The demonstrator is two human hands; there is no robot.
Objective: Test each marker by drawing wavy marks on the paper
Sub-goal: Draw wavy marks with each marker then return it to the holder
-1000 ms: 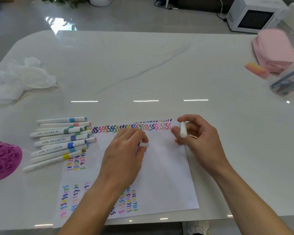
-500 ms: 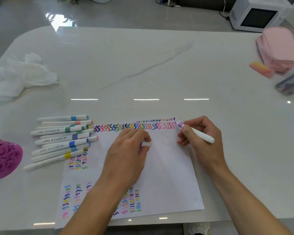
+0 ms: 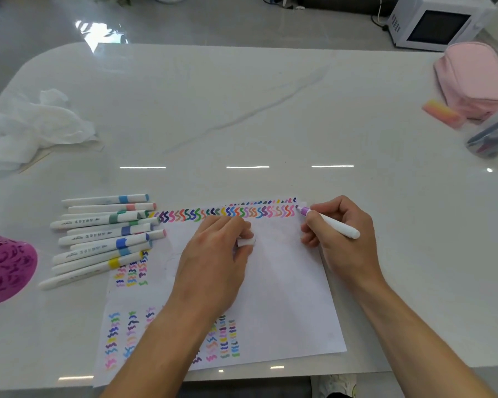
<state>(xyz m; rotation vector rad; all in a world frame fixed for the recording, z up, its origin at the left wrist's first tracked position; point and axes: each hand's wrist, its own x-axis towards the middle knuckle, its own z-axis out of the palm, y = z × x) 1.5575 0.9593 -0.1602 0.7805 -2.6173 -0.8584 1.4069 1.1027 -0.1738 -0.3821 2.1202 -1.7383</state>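
Observation:
A white sheet of paper (image 3: 285, 285) lies on the table, with a row of coloured wavy marks (image 3: 227, 213) along its far edge and more groups lower left. My right hand (image 3: 339, 242) grips a white marker with a purple tip (image 3: 329, 222); the tip touches the paper at the right end of the row. My left hand (image 3: 216, 259) rests on the paper and pinches the marker's white cap (image 3: 246, 242). Several capped markers (image 3: 104, 237) lie in a pile left of the paper.
A purple openwork basket (image 3: 6, 268) sits at the left edge, crumpled white tissue (image 3: 32, 127) further back left. At the right are a pink pouch (image 3: 475, 79), an orange-pink eraser (image 3: 440, 113) and a clear case of pens (image 3: 492, 133). The table's near edge runs just below the paper.
My right hand turned the marker from upright to writing position and brought its purple tip down onto the right end of the wavy row. My left hand stayed on the paper with the cap.

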